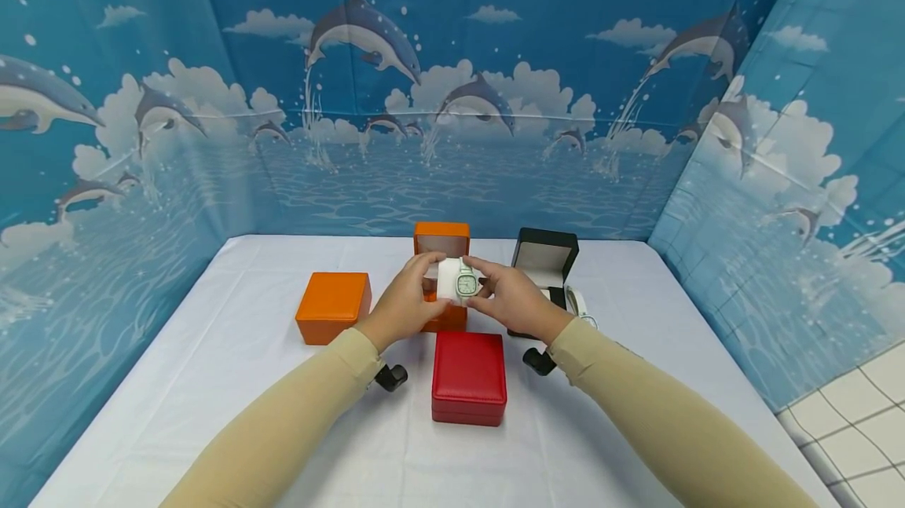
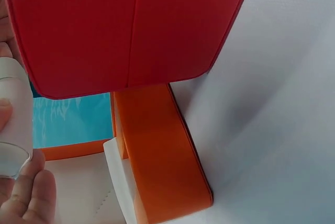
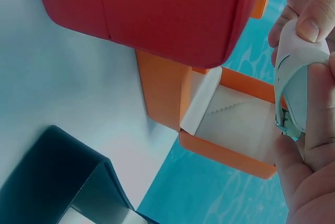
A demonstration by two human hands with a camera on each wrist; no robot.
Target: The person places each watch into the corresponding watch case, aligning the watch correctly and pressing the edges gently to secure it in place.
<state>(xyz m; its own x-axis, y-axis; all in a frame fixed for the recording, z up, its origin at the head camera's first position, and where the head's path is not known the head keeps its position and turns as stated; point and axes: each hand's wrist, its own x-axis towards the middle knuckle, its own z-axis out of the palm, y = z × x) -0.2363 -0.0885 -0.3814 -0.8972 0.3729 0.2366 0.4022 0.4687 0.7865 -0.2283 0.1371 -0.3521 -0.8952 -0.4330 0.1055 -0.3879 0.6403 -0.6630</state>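
Both hands hold a pale green watch (image 1: 467,283) on a white cushion (image 1: 447,280), raised over the open orange box (image 1: 441,239). My left hand (image 1: 408,297) grips the cushion's left side between thumb and fingers. From the right, my right hand (image 1: 516,297) pinches the watch end. In the right wrist view, a thumb presses the white cushion (image 3: 293,35) while fingers lie along its other side. The left wrist view has the cushion (image 2: 18,114) at its left edge, fingers (image 2: 42,190) around it. The hands partly cover the orange box, whose lid stands up, showing a pale lining.
A closed red box (image 1: 469,374) stands in front of the hands. To the left is a closed orange box (image 1: 334,305). An open black box (image 1: 546,249) stands at the right, with a light-coloured strap (image 1: 577,302) beside it. A dolphin-print curtain (image 1: 452,170) backs the white-covered table (image 1: 233,382).
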